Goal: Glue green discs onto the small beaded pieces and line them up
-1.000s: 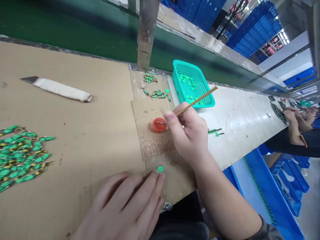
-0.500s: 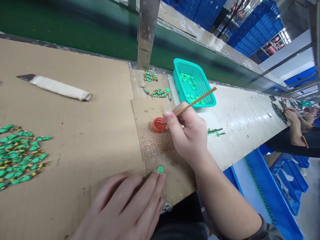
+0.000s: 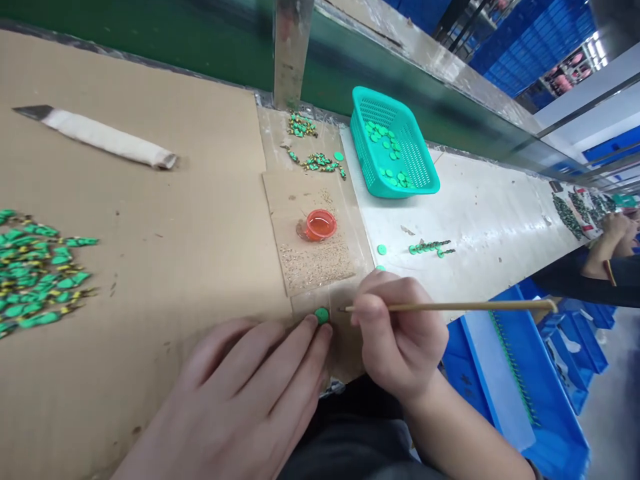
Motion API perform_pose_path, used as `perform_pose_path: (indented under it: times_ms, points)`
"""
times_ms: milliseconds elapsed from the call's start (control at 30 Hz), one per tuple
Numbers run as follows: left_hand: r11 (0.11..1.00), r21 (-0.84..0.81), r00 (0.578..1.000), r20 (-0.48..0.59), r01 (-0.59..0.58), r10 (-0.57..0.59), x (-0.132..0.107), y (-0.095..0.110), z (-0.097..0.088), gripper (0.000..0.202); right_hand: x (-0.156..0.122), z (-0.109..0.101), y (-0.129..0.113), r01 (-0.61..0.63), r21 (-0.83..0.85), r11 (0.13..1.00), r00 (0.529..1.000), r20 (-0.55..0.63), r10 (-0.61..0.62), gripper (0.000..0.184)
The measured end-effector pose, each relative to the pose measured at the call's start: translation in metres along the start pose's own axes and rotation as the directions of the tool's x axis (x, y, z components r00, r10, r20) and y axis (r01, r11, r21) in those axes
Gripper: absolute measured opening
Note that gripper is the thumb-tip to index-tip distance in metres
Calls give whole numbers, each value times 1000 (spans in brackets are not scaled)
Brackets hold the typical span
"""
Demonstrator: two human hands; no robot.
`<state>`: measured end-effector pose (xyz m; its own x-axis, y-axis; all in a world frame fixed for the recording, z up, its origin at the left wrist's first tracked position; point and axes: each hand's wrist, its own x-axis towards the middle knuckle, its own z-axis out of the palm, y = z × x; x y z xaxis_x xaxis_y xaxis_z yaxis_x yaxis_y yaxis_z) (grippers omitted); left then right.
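cardboard [image 3: 210,220] on the long tabletop [image 3: 505,207], teal basket [image 3: 369,160] by the far edge; and toward the near edge, left hand [image 3: 245,383], fingers together, touches the green disc [image 3: 322,315], can't tell if gripping; right hand [image 3: 403,333] pinches a wooden stick [image 3: 470,307], tip beside it!

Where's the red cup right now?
Head view, near centre: the red cup sits on the speckled cardboard sheet, left of and nearer than the teal basket, and beyond the green disc that the left hand touches.
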<state>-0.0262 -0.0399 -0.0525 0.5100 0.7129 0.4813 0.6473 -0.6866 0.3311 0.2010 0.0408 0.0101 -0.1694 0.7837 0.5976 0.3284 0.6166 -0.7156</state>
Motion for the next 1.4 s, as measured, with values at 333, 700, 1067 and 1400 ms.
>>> perform_pose_path:
  times_ms: [333,700,1067,1400]
  points:
    - [997,-14,998,2,70,-70,6,1,-8,40,-10,0,4,25,-45,999,991,133,-18,26]
    - [997,-12,997,2,76,-76,9,3,-12,36,-10,-1,2,28,-52,998,990,142,-20,29]
    - [998,-16,998,-6,61,-61,16,2,-12,34,-8,0,2,63,-83,995,987,156,-49,30]
    - [997,-20,997,4,75,-75,10,3,-11,33,-10,0,3,36,-37,999,994,104,-32,26]
